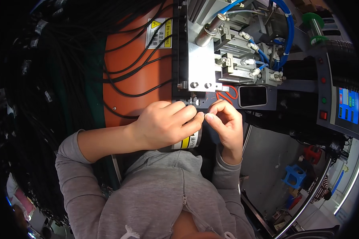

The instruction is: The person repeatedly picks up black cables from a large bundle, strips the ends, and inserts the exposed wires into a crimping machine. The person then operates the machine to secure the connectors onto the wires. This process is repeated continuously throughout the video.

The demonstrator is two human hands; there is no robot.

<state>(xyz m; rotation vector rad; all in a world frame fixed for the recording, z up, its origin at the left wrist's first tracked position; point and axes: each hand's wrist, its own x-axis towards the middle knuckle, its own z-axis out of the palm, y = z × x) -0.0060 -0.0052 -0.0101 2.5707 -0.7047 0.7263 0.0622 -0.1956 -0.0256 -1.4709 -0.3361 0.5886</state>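
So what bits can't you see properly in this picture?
All in the head view:
Tiny dark piece: too small, mostly covered by the left hand and right hand.
White-and-yellow label: partly hidden behind the left hand.
Black cables: far ends lost in shadow at left.
Control screen: details too small.

blue stool [294, 176] | red stool [313, 154] near it | grey floor [263, 163]

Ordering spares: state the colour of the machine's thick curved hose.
The thick curved hose is blue, seen best in the head view.
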